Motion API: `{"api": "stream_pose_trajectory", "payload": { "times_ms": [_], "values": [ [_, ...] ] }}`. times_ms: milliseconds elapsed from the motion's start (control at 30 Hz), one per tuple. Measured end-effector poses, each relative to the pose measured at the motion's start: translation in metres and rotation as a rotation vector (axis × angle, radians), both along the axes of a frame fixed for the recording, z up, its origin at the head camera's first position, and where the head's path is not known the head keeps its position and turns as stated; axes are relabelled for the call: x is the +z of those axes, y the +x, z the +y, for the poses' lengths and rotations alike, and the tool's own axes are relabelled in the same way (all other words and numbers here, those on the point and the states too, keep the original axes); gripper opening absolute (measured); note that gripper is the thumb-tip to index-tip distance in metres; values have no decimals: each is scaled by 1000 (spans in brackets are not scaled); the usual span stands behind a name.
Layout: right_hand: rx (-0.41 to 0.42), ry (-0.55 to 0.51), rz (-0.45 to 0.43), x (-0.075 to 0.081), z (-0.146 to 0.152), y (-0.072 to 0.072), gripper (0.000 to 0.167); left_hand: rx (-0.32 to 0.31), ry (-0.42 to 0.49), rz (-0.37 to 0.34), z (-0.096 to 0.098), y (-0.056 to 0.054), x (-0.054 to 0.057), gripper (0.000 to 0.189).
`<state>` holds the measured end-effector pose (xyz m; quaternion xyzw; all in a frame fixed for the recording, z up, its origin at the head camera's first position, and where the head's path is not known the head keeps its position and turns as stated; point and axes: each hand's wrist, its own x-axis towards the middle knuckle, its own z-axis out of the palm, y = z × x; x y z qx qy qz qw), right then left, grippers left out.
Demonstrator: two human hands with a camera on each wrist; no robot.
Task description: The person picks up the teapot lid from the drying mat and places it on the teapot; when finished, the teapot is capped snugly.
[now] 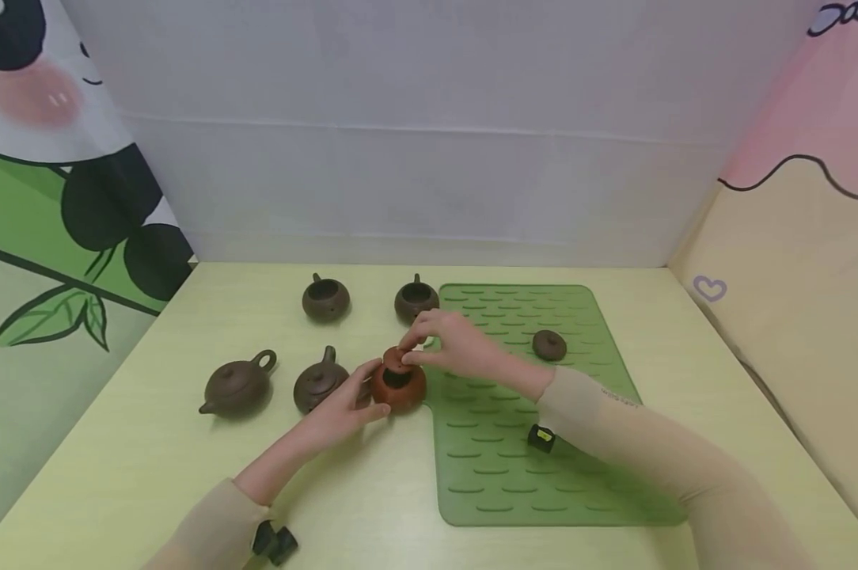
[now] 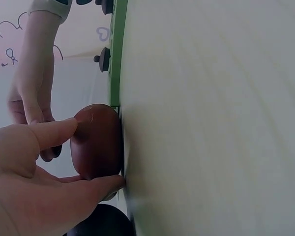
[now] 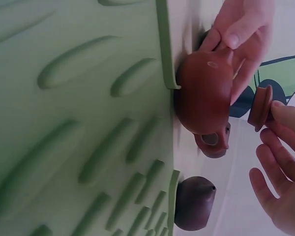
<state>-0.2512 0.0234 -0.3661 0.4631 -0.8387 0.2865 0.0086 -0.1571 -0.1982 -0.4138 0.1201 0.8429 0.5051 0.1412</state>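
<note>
A reddish-brown clay teapot (image 1: 409, 398) stands at the left edge of the green mat, its top opening partly showing. My left hand (image 1: 339, 413) holds its body from the left, thumb on one side and fingers on the other. Above the opening, my right hand (image 1: 456, 345) pinches the matching reddish lid (image 1: 395, 359) between thumb and fingers. The right wrist view shows this lid (image 3: 260, 108) tilted and apart from the pot, with the teapot's loop handle (image 3: 212, 142) at the far side.
Left of the hands stand two dark lidded teapots (image 1: 237, 389) (image 1: 318, 386). Behind are two dark teapots without lids (image 1: 325, 301) (image 1: 415, 302). A dark lid (image 1: 549, 345) lies on the green ridged mat (image 1: 472, 475); another dark lid (image 2: 107, 6) shows in the left wrist view.
</note>
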Motion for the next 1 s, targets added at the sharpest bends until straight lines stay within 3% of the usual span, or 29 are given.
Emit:
{"api": "stream_pose_trajectory", "payload": {
  "times_ms": [233,567,1000],
  "values": [
    [13,11,-44,-13,-6,4,14,15,-24,-14,-2,1,-1,77],
    [-9,44,-36,-25,-8,8,15,21,-30,-32,-1,0,-1,76],
    [-38,-119,-115,-39,-7,11,17,23,-42,-23,0,0,0,76]
  ]
}}
